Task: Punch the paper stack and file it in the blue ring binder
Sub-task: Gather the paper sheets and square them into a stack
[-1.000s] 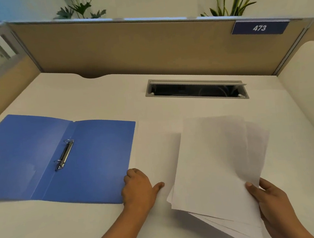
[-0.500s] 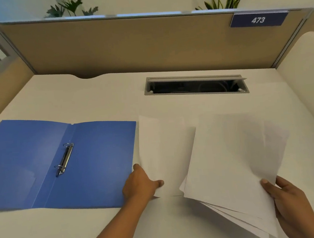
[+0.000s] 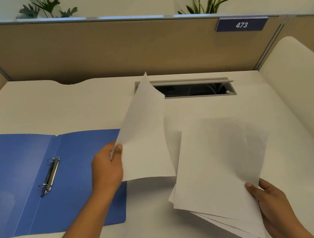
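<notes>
The blue ring binder point(image 3: 78, 174) lies open and flat on the left of the white desk, its metal ring mechanism point(image 3: 50, 176) running along the spine. My left hand point(image 3: 107, 167) pinches the left edge of a single white sheet point(image 3: 144, 138), which is lifted off the desk and curls upward over the binder's right edge. My right hand point(image 3: 271, 201) grips the lower right corner of a fanned paper stack point(image 3: 218, 163), held above the desk on the right. No hole punch is in view.
The white desk point(image 3: 76, 106) has a grey cable slot point(image 3: 197, 88) standing open at the back centre. Tan partition walls point(image 3: 109, 51) close off the back and sides, with a "473" plate point(image 3: 241, 25). A white curved panel point(image 3: 296, 89) rises at right.
My left hand has pinched the loose sheet that lay flat on the desk and lifted it up. The stack in my right hand has shifted a little to the right.
</notes>
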Motion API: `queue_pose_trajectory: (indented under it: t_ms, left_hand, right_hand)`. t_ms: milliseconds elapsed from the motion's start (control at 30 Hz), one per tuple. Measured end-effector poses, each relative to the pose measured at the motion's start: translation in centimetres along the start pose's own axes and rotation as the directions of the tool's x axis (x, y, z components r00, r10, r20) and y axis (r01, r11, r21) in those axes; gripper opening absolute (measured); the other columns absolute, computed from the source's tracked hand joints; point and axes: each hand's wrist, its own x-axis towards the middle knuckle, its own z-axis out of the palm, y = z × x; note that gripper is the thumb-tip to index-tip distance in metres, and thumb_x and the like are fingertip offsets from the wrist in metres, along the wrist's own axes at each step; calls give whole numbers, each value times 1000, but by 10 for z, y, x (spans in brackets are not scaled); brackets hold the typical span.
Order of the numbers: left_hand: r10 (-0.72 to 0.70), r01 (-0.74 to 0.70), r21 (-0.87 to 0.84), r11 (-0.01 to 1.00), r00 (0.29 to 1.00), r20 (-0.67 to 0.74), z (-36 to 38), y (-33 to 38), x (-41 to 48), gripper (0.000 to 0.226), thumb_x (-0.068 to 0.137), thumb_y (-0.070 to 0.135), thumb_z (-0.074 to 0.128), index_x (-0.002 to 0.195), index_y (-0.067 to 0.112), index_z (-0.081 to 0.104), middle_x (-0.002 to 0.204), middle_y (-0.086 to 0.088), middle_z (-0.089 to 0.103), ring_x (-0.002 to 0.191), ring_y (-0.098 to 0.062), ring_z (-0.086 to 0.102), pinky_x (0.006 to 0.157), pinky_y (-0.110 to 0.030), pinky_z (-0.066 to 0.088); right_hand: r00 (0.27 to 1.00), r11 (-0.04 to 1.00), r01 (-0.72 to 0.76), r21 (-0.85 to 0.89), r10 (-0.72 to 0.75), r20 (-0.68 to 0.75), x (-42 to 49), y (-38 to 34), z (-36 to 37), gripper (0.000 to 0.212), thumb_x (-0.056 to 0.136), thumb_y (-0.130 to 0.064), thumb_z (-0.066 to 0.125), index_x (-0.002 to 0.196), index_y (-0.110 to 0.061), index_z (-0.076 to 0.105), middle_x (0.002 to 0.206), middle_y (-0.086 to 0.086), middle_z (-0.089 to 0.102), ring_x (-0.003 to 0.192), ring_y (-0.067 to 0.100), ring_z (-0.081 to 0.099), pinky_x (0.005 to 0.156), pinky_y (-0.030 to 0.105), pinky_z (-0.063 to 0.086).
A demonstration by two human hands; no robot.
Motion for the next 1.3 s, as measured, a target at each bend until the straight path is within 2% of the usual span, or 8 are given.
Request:
queue_pose_trajectory:
  t_ms: [167, 333, 467, 667, 833, 1000, 1167, 1300]
  left_hand:
    - [-19, 32, -200, 979, 998, 66, -15, 30, -8, 18, 98, 26, 53, 97, 32, 70, 90, 5, 75, 83, -10, 71, 71, -31, 54]
    - [-187, 274, -379, 884, 950, 249, 6, 47, -39, 17, 96, 21, 55, 96, 21, 73, 92, 4, 78, 81, -13, 74, 69, -30, 56]
    - [-292, 411, -344, 844, 890, 349, 25, 46, -57, 19, 96, 22, 55, 95, 17, 74, 92, -2, 78, 88, -24, 74, 81, -43, 58]
    - [-294, 399, -190, 897, 859, 419, 24, 38, -65, 22, 94, 33, 57, 93, 18, 74, 93, -1, 78, 84, -21, 73, 77, -38, 58]
    - [-357, 395, -60, 917, 877, 322, 15, 30, -47, 56, 82, 57, 61, 131, 31, 51, 127, 13, 55, 115, -16, 55, 93, -33, 44]
    - [-311, 527, -198, 826, 719, 621, 19, 39, -33, 35, 88, 41, 63, 120, 26, 65, 112, 4, 74, 103, -20, 70, 98, -45, 50]
    - [-226, 397, -255, 882, 830, 511, 40, 48, -38, 23, 93, 28, 60, 113, 21, 70, 102, 5, 77, 95, -17, 73, 92, -43, 54]
    - [-104, 247, -347, 905, 918, 382, 49, 62, -32, 20, 89, 26, 65, 109, 24, 69, 101, 7, 77, 92, -13, 73, 81, -37, 59]
  right_hand:
    - [998, 1000, -13, -14, 14, 66, 3, -7, 15, 23, 94, -3, 56, 114, -8, 67, 97, 17, 77, 91, 37, 73, 92, 54, 53]
    - [991, 1000, 6, -19, -3, 133, 6, -16, 39, 23, 94, -3, 57, 114, -6, 68, 99, 16, 77, 94, 38, 72, 91, 53, 54]
    - [977, 1000, 9, -9, -6, 213, 5, -27, 52, 23, 93, -7, 62, 115, -8, 69, 104, 15, 77, 94, 37, 73, 88, 50, 56]
    - [964, 998, -16, 64, -2, 267, -6, -39, 62, 20, 91, -9, 62, 109, -10, 71, 101, 19, 76, 93, 45, 71, 84, 55, 57]
    - [954, 995, -28, 99, -3, 299, -9, -38, 60, 22, 92, -9, 59, 110, -10, 72, 102, 21, 76, 86, 41, 72, 75, 48, 59]
    - [939, 996, -11, 89, -21, 343, -16, -42, 64, 29, 92, -21, 58, 115, -8, 69, 108, 16, 75, 89, 34, 71, 81, 45, 57]
    - [956, 990, 88, -110, -53, 288, -18, -57, 70, 45, 95, -48, 45, 93, -11, 70, 75, -1, 77, 69, 15, 73, 57, 25, 55]
    - [901, 958, 275, -75, -230, 368, -3, -79, 77, 38, 79, -35, 68, 106, -8, 72, 95, 7, 79, 87, 26, 75, 73, 36, 60]
